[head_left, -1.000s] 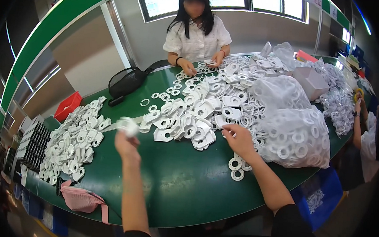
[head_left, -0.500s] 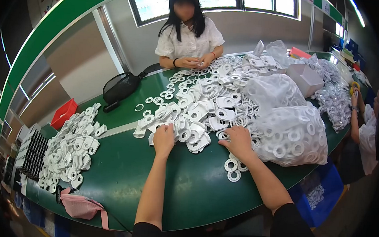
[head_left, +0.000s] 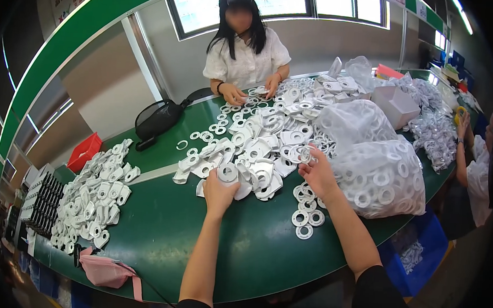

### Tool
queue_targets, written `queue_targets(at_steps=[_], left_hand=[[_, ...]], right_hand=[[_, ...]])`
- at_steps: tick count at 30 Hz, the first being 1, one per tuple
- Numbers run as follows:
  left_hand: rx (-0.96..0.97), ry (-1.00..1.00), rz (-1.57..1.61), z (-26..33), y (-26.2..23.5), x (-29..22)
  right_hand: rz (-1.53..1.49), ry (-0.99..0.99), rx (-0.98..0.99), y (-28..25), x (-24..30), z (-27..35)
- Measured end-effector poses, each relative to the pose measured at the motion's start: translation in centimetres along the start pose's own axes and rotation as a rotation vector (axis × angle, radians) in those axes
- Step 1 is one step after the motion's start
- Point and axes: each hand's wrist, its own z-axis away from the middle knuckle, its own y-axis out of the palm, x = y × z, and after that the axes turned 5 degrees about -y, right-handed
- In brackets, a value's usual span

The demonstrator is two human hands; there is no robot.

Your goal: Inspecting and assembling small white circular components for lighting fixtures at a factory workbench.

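1. White: the part (head_left: 228, 173) in the left fingers (head_left: 213, 181), and the heap (head_left: 257, 133) beyond both hands' fingers.
2. Pale: the ring (head_left: 299, 154) at the right fingers (head_left: 317, 157).
3. Dark green: the table (head_left: 157, 227) below the fingers, with a light grey strip (head_left: 158, 173) left of the left fingers.
4. Milky, see-through: the bag (head_left: 365, 144) right of the right fingers.
5. Well left of the left fingers: red box (head_left: 83, 152), pink pouch (head_left: 104, 272), dark stack (head_left: 42, 195) with pale bands.
6. Blue: the bin (head_left: 432, 237), well right of the right fingers.
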Motion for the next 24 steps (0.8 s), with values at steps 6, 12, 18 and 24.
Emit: queue_targets(at_steps=[6,12,18,24], left_hand=[[-0.243,0.444,0.057,3.8,-0.7,-1.4],[-0.058,0.139,0.557,6.7,-1.3,-2.0],[0.638,-0.309,1.331,10.4,0.7,-1.8],[0.876,-0.366,1.666,9.8,0.7,0.5]], right_hand=[[-0.208,0.231,0.114,-0.9,-0.2,-0.4],[0.131,0.246,0.070,0.3,0.0,0.7],[0.595,-0.107,0.500,2.5,-1.4,3.1],[0.676,-0.118,0.589,3.8,-2.2,4.4]])
